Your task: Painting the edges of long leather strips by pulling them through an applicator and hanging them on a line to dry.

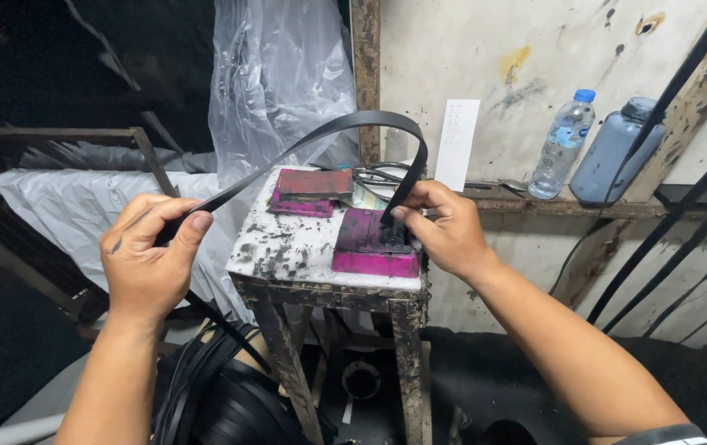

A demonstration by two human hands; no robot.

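My left hand (149, 257) pinches one end of a long black strap (345, 124) left of a small stained stool-like table (304, 247). The strap arcs up over the table and bends down to my right hand (444, 227), which presses its other part onto a magenta block (370, 247) at the table's right front corner. A second magenta and red block (312, 191) lies at the back of the tabletop. More black strap is coiled on the floor (222, 387) below my left arm.
A clear water bottle (562, 144) and a grey jug (613, 152) stand on a wooden ledge (551, 206) at the right. A white paper slip (456, 142) hangs on the wall. Clear plastic sheeting (279, 74) hangs behind the table. Black metal bars (683, 206) cross the right side.
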